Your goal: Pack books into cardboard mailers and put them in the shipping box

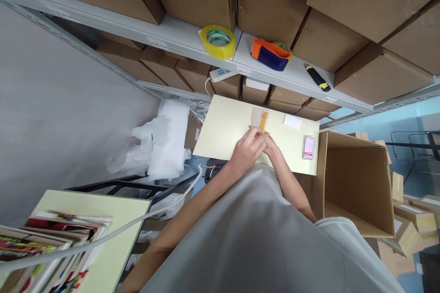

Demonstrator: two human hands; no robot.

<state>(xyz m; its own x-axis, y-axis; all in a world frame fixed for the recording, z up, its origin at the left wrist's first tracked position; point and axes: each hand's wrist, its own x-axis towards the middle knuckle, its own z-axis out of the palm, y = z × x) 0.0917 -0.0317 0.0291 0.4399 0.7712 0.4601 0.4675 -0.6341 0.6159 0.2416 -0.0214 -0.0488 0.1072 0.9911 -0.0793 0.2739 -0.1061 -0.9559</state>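
Close together over the cream tabletop (220, 123), my two hands meet at a small pale, see-through packet with an orange strip (263, 120). My left hand (248, 146) has its fingers bent and pinched at the packet's near end. Partly hidden behind it, my right hand (271, 144) is closed around the same end. The packet's far part sticks out beyond my fingers. To the right of my hands lie a white slip of paper (292, 121) and a pink, blurred-out rectangular item (308, 147).
A yellow tape roll (227, 51), an orange and blue tape dispenser (271, 57) and a utility knife (316, 77) lie on the shelf ahead. An open carton (359, 183) stands right. White foam wrap (168, 139) and a magazine stack (51, 251) are left.
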